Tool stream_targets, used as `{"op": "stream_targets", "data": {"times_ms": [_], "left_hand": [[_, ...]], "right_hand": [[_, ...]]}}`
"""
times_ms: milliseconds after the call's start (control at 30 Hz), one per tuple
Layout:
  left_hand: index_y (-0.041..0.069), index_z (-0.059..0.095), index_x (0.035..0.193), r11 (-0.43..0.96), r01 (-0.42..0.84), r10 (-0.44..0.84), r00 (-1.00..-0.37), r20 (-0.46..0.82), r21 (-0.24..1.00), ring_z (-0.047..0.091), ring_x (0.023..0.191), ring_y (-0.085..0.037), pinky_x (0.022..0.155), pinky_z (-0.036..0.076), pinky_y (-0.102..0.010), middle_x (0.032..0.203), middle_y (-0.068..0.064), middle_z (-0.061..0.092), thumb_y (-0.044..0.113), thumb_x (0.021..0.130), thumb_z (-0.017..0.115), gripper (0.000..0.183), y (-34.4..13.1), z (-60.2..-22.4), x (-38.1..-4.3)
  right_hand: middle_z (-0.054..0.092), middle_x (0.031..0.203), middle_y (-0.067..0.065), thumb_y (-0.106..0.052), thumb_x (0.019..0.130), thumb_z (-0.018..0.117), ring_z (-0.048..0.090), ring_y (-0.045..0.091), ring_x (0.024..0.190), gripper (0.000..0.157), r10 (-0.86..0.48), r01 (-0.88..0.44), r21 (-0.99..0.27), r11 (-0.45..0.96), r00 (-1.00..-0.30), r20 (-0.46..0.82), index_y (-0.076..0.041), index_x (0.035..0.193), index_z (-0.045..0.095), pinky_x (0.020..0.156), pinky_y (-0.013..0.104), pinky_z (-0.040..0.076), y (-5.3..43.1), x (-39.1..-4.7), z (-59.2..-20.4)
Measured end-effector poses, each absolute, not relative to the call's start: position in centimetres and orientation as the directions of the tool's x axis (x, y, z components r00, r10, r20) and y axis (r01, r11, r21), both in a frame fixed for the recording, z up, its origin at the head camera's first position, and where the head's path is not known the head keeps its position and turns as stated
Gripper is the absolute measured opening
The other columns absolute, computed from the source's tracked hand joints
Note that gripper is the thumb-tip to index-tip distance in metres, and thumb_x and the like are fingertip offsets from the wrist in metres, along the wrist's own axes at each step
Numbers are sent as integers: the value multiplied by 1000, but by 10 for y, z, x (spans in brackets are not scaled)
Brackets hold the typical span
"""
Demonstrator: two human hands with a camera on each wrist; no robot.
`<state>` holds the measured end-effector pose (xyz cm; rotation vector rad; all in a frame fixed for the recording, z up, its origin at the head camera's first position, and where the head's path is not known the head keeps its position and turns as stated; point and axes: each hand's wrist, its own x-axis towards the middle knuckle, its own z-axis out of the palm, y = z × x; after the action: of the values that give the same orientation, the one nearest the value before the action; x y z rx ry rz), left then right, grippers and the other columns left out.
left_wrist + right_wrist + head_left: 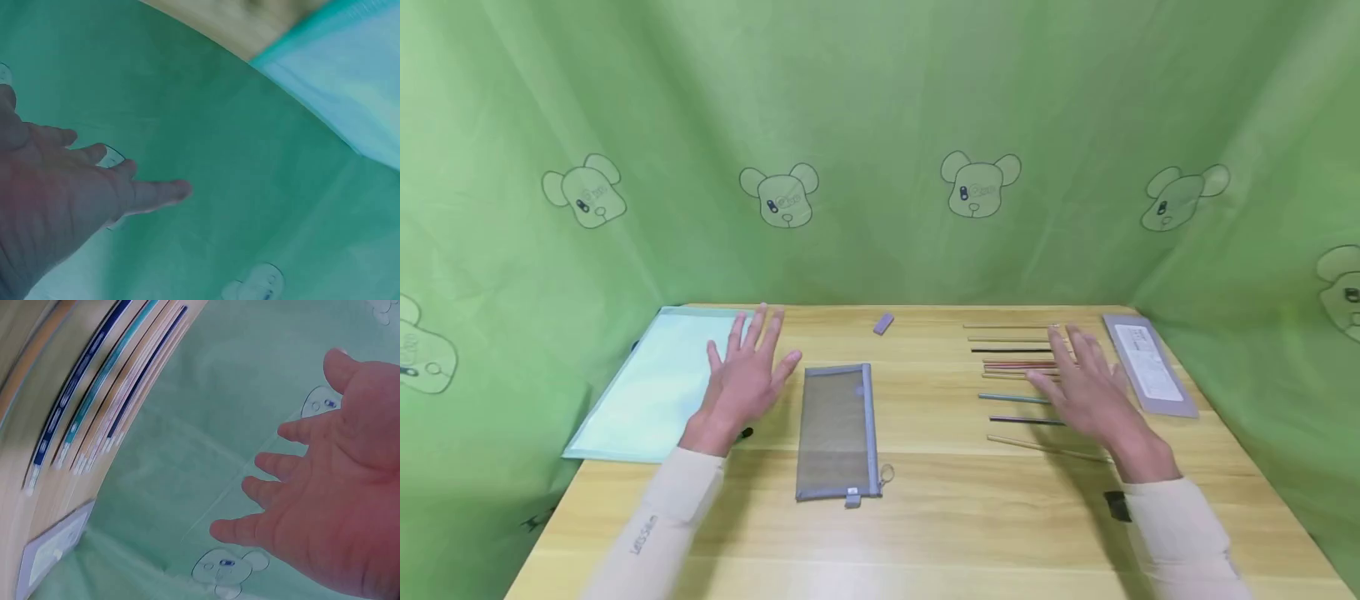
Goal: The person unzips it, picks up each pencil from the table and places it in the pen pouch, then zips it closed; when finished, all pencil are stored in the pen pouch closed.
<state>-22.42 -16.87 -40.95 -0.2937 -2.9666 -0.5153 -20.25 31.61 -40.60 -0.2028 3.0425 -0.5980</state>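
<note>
My left hand [742,387] is raised with its fingers spread, and in the head view it overlaps the right edge of a pale blue sheet-like folder [640,383]. Right of that hand lies a grey mesh zipper pouch [835,433] with a ring on its zipper pull. My right hand [1090,392] is also held up, fingers extended and nothing in its grasp. Behind it in the head view, several pencils [1018,397] lie side by side on the table, partly hidden. The right wrist view shows a dark blue pencil [74,387] and a teal pencil [103,378].
A small purple eraser [883,323] lies near the back of the wooden table [925,533]. At the right edge is a flat purple packet [1152,367] with a white label. Green curtain [880,250] with bear-like heads surrounds the back and sides.
</note>
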Motion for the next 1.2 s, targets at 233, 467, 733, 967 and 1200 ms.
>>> {"op": "stream_targets", "data": {"times_ms": [233, 467, 733, 967, 1200], "left_hand": [[15, 30, 170, 882, 350, 356, -934, 41, 314, 16, 167, -42, 127, 16, -76, 180, -11, 16, 54, 110, 50, 74, -130, -424, -187], [16, 45, 163, 833, 462, 519, -843, -142, 304, 36, 160, -40, 119, 38, -76, 174, -15, 36, 65, 95, 68, 87, -90, -454, -147], [20, 57, 147, 839, 533, 541, -839, -63, 107, 57, 139, -32, 100, 59, -59, 150, -6, 59, 59, 95, 75, 68, -71, -474, -136], [13, 74, 109, 752, 640, 629, -768, 119, 155, 73, 95, -17, 80, 63, -29, 104, 0, 74, 29, 102, 70, 18, -62, -477, -139], [15, 67, 94, 638, 697, 584, -715, 384, 326, 47, 66, 4, 57, 40, -7, 83, 7, 64, 21, 101, 67, 9, -58, -471, -134]], "right_hand": [[-3, 179, 26, -59, 111, 45, -2, 55, 164, 86, -261, -233, -376, 897, -965, -25, -10, 173, 11, 118, 88, -1, 277, -190, -411], [22, 175, 28, -53, 109, 52, 24, 53, 161, 79, -468, -387, -394, 834, -874, -130, -5, 168, 30, 127, 76, 18, 229, -163, -428], [39, 168, 29, -55, 102, 65, 41, 51, 154, 77, -544, -406, -423, 810, -789, -285, -8, 160, 48, 123, 69, 37, 193, -140, -441], [48, 162, 27, -45, 104, 68, 50, 48, 148, 73, -561, -449, -428, 785, -808, -182, -4, 160, 47, 120, 66, 43, 184, -134, -445], [68, 138, 9, -33, 105, 69, 71, 27, 124, 48, -576, -572, -406, 713, -808, 127, -8, 145, 62, 101, 45, 62, 172, -131, -443]]}}
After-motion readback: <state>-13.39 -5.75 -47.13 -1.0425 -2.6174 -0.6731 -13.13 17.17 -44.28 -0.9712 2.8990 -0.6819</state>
